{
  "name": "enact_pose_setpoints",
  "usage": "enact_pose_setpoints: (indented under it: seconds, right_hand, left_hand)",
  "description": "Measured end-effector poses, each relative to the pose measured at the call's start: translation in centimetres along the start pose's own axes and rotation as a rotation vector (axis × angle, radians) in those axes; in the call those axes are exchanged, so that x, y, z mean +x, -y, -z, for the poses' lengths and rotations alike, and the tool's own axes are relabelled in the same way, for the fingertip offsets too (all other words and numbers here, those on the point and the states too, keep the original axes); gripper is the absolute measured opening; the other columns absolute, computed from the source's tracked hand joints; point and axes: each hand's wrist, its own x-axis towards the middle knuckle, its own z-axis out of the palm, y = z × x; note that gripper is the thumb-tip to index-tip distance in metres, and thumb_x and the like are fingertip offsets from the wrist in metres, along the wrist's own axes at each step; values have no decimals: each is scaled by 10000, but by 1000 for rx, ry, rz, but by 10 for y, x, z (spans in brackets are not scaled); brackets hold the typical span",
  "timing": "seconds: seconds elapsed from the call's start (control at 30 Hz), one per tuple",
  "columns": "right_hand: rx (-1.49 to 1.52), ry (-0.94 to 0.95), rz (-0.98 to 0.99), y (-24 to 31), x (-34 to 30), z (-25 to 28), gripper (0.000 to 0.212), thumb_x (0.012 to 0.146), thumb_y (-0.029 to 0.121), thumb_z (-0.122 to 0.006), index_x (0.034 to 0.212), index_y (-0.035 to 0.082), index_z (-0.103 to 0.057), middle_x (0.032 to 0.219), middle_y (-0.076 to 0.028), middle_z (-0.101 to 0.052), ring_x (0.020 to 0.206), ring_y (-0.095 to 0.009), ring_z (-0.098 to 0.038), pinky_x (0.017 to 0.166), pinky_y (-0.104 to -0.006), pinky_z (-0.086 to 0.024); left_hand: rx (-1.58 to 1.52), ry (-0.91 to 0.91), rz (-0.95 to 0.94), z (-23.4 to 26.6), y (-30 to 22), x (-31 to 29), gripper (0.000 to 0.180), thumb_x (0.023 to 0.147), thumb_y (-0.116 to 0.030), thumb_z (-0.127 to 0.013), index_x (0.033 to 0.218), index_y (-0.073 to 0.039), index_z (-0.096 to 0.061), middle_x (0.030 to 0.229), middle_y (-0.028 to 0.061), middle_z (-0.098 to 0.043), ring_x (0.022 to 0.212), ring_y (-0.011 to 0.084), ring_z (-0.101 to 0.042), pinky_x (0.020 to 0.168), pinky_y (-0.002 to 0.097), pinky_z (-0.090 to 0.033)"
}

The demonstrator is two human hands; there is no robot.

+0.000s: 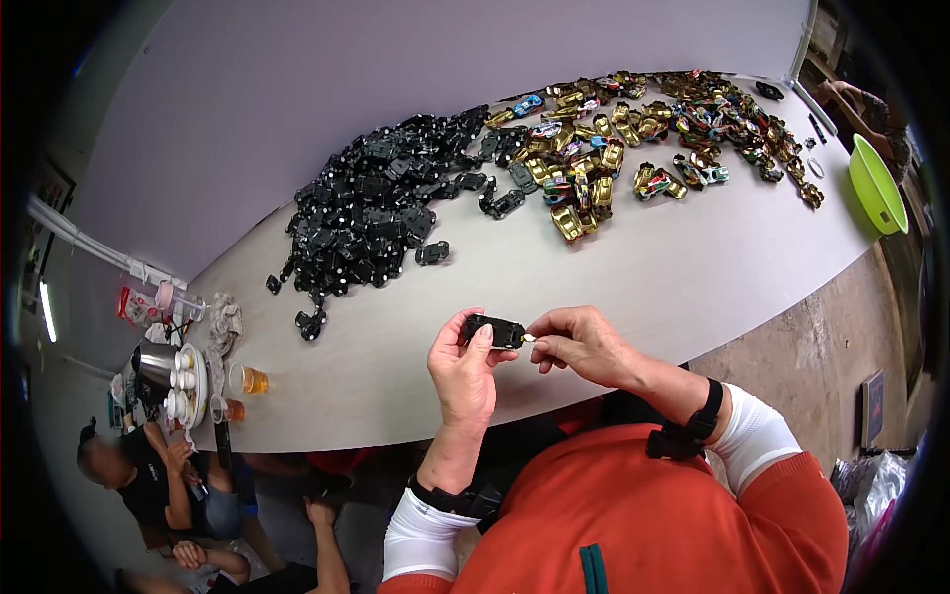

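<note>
Over the near edge of the table, my left hand (463, 381) grips a black toy car chassis (497, 331) between thumb and fingers, dark underside up. My right hand (586, 346) is closed in a pinch at the chassis's right end. A small white piece (528, 338) shows at those fingertips, against the chassis; its kind is too small to tell. Beyond my hands lies a large heap of black toy car chassis (361, 223). Right of that heap are many gold and multicoloured toy cars (569, 225).
On the left of the table (653, 287) stand a glass of amber drink (253, 380), a round white tray (201, 381) with cups, and a crumpled cloth (226, 322). A green basin (877, 185) is at the right end. People sit at lower left; another person (866, 119) is at far right.
</note>
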Motion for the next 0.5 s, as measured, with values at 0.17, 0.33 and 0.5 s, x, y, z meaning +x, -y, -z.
enact_pose_setpoints:
  seconds: [0.17,0.33,0.5]
  right_hand:
    - [21,-13,13,-4,2,-2,208,845,-10,-509,1022,-55,-610,730,-55,-611,625,-89,-569,576,-221,-483]
    - [-13,-43,49,-3,3,0,186,818,-25,-535,971,-36,-640,689,-40,-602,595,-76,-542,564,-222,-477]
    - [-26,-72,66,-5,6,3,199,797,-22,-551,966,-9,-657,646,-26,-592,576,-67,-523,531,-227,-453]
  left_hand:
    - [62,-12,-87,-3,4,-2,216,837,27,-540,1047,54,-503,872,104,-580,721,150,-610,576,277,-562]
    - [140,-21,-170,-8,6,-2,218,837,18,-545,1047,61,-502,858,97,-578,702,139,-595,586,271,-553]
    - [232,7,-278,-8,10,-5,217,836,17,-547,1043,58,-498,836,99,-578,700,142,-590,594,271,-541]
